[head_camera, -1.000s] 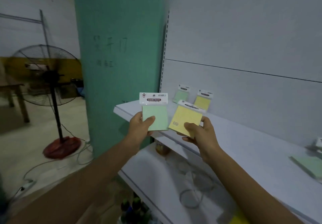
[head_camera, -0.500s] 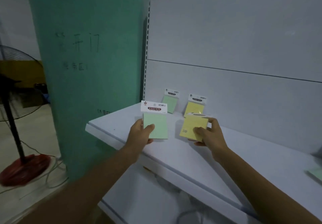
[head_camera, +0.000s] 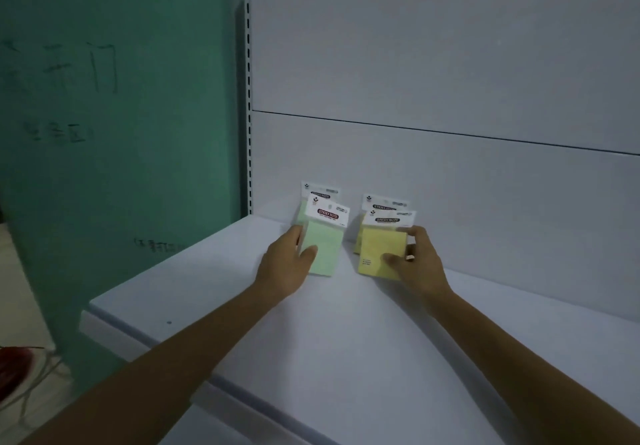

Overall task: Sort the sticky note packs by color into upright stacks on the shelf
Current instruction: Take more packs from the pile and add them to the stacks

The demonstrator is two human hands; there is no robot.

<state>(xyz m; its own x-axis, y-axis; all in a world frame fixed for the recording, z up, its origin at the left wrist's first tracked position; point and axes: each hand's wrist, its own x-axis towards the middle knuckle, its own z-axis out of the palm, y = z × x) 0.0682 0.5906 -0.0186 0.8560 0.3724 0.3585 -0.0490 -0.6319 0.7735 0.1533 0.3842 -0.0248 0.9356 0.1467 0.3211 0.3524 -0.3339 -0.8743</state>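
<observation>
Green pack (head_camera: pixel 325 247), yellow pack (head_camera: pixel 381 247) upright, apart, at shelf (head_camera: pixel 277 340) rear.

Shop, prob.: white retail shelf (head_camera: pixel 311 340) w/ slotted upright (head_camera: pixel 248 98), carded sticky note packs (head_camera: pixel 329 242).

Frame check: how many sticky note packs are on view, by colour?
Green packs: 2, front green pack in the left hand, rear green pack behind it.
Yellow packs: 2, front yellow pack in the right hand, rear yellow pack behind it.
Total: 4
</observation>
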